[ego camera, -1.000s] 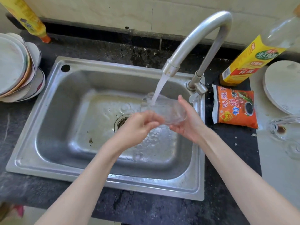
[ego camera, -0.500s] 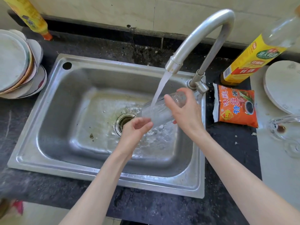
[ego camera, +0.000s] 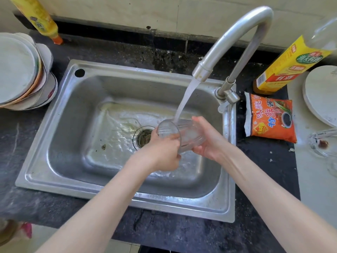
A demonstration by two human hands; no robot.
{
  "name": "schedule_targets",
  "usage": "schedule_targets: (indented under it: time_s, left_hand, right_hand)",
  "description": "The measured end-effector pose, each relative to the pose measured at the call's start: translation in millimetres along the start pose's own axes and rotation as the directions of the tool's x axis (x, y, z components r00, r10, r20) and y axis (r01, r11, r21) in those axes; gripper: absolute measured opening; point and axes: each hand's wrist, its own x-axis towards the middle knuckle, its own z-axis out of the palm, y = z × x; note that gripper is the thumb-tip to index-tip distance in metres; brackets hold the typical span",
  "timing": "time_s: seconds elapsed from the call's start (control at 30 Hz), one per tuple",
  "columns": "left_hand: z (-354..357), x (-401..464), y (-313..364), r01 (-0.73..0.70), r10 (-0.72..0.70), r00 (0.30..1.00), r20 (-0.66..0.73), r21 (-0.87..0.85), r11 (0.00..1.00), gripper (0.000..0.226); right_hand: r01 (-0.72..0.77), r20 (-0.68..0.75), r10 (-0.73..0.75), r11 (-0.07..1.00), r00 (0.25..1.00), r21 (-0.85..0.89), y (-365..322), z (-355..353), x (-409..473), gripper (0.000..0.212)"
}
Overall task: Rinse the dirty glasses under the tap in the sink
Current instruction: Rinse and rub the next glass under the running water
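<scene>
Where tap (ego camera: pixel 235 42) water falls, steel sink (ego camera: pixel 60 125) floods.

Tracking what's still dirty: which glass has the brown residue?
The glass on the light counter at far right; the held glass under the tap looks clear.

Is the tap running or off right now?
Running. A stream of water pours from the tap spout onto the glass that both hands hold over the sink.

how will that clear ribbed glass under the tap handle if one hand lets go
Probably slippery: the clear ribbed glass is wet under the stream. Likely fragile against the steel sink. The left hand and right hand both steady it.
</scene>
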Motion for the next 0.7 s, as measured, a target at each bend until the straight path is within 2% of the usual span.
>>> schedule_targets:
  time_s: [0.07,0.1,0.13,0.17,0.2,0.23,0.3,0.33,0.37,0.43,0.5,0.53,0.6,0.63,0.7]
  left_hand:
    - [1.9,1.1,3.8,0.035,-0.044,0.999,-0.02,-0.329,0.944,0.051]
    - [1.3,0.3,4.9,-0.01,-0.046,0.995,-0.085,-0.562,0.827,0.049]
    - [-1.9,-1.5,5.6,-0.071,-0.045,0.99,-0.13,-0.764,0.641,0.045]
    - [-4.1,-4.1,6.3,-0.102,-0.036,0.99,-0.136,-0.873,0.477,0.044]
    - [-6.5,-7.4,6.8,-0.114,-0.024,0.99,-0.138,-0.895,0.432,0.046]
    - [-5.6,-7.5,4.6,-0.143,-0.009,0.985,-0.172,-0.846,0.514,0.047]
    - [-2.2,-6.1,1.4,-0.123,0.023,0.983,-0.182,-0.56,0.82,0.049]
    - [-0.8,-6.0,0.6,-0.069,0.006,0.988,-0.154,-0.402,0.913,0.054]
    - [-0.4,-6.5,1.3,-0.02,-0.026,0.988,-0.153,-0.294,0.956,0.056]
    - [-0.1,-10.4,5.3,0.04,-0.086,0.972,-0.218,-0.206,0.978,0.055]
    - [4.8,-10.5,5.2,0.024,-0.092,0.956,-0.279,-0.237,0.971,0.052]
    - [7.4,-10.5,4.3,0.01,-0.104,0.956,-0.274,-0.322,0.947,0.052]
    - [10.8,-10.9,1.9,-0.023,-0.15,0.959,-0.241,-0.593,0.805,0.048]
    - [9.7,-12.0,0.0,-0.052,-0.176,0.958,-0.227,-0.739,0.672,0.041]
    - [2.5,-18.0,1.1,-0.059,-0.208,0.971,-0.118,-0.961,0.27,0.033]
  right_hand:
    - [0.055,-0.032,-0.053,0.997,0.998,0.061,2.0,-0.9,-1.2,0.031]
    - [0.087,-0.038,-0.084,0.991,0.996,0.102,1.9,-1.4,-0.4,0.031]
    - [0.124,-0.045,-0.119,0.984,0.992,0.126,1.3,-3.2,2.6,0.03]
    - [0.151,-0.051,-0.145,0.98,0.988,0.131,-0.9,-3.1,2.2,0.03]
    - [0.172,-0.053,-0.167,0.978,0.985,0.12,-2.5,-4.1,2.9,0.03]
    - [0.177,-0.046,-0.173,0.979,0.984,0.104,-4.3,-4.5,3.3,0.031]
    - [0.152,-0.029,-0.15,0.987,0.988,0.06,-5.1,-5.1,4.1,0.03]
    - [0.13,-0.023,-0.129,0.99,0.991,0.045,-4.7,-6.1,5.0,0.029]
    - [0.109,-0.017,-0.109,0.993,0.994,0.041,-4.9,-6.5,5.1,0.028]
    - [0.089,0.012,-0.089,0.996,0.996,0.029,-5.9,-7.0,4.3,0.027]
    - [0.095,0.075,-0.096,0.995,0.993,0.008,-8.4,-6.6,1.7,0.032]
    - [0.116,0.112,-0.112,0.993,0.987,-0.028,-8.7,-6.3,0.9,0.037]
    - [0.184,0.171,-0.158,0.972,0.972,-0.146,-7.5,-4.4,-1.2,0.049]
    - [0.218,0.179,-0.184,0.956,0.967,-0.197,-5.7,-3.4,-0.9,0.057]
    - [0.282,0.178,-0.241,0.923,0.954,-0.263,0.5,-3.1,0.1,0.078]
